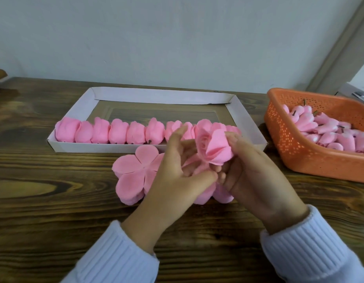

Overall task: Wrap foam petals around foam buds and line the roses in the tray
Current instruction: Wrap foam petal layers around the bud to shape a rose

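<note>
Nearest us, over the wooden table (54, 201), our left hand (177, 172) has its forefinger lifted and the other fingers loosely curled, thumb pinching the base of a half-wrapped rose (211, 148), while our right hand (254, 174) curls its fingers round the rose's outer petal. Under both hands lies a stack of flat petals (134, 174). Beyond, a row of finished roses (115, 131) lines the near wall of the tray (91, 148), and an orange basket (299, 152) of buds (328, 129) sits at the right.
</note>
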Demonstrator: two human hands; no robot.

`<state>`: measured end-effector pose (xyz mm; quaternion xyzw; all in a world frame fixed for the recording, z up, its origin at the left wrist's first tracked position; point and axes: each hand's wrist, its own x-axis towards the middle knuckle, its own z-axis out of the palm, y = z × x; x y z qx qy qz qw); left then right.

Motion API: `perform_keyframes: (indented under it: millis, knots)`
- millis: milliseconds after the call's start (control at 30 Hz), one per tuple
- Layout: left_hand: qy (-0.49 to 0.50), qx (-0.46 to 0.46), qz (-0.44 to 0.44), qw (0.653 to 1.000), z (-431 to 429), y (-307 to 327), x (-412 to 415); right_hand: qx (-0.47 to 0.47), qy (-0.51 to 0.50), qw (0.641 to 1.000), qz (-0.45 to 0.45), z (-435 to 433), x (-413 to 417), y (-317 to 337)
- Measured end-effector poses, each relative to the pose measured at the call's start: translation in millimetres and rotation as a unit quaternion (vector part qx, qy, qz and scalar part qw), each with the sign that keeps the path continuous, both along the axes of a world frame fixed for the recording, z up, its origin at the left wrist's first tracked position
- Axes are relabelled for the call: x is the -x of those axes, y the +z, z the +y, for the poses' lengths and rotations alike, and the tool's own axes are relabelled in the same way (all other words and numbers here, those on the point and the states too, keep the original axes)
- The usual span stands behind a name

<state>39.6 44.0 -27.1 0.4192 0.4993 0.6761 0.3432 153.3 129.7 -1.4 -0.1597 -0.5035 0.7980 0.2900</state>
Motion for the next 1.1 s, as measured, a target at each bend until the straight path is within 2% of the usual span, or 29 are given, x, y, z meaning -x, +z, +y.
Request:
perform_keyframes:
  millis: [67,133,200,367,600,767,867,967,1100]
  knots:
    - [-0.058,-0.022,-0.007,0.998,1,3,-3,0.041,0.043,0.998,0.012,-4,3,-1]
    - [-0.070,-0.046,0.009,0.996,0,4,-6,0.046,0.071,0.996,0.005,-10,6,-2]
    - [-0.056,-0.038,0.012,0.998,-2,6,-7,0.034,0.086,0.996,0.005,-16,9,-5]
    - [-0.025,-0.005,-0.042,0.999,-3,5,-3,0.015,0.084,0.996,0.012,-20,10,-11]
    - [0.000,-0.036,0.007,0.999,-4,7,-3,-0.002,0.069,0.998,0.013,-22,11,-10]
    - [0.028,-0.028,-0.009,0.999,-6,9,-5,0.002,0.070,0.997,0.015,-21,10,-13]
    - [0.029,-0.036,-0.012,0.999,-7,10,-4,0.024,0.110,0.994,0.016,-19,8,-10]
    - [0.026,-0.044,-0.019,0.998,-7,10,-2,0.055,0.131,0.990,-0.006,-14,7,-8]
    - [0.016,-0.048,0.005,0.999,-7,9,-2,0.048,0.140,0.987,-0.060,-12,8,-7]
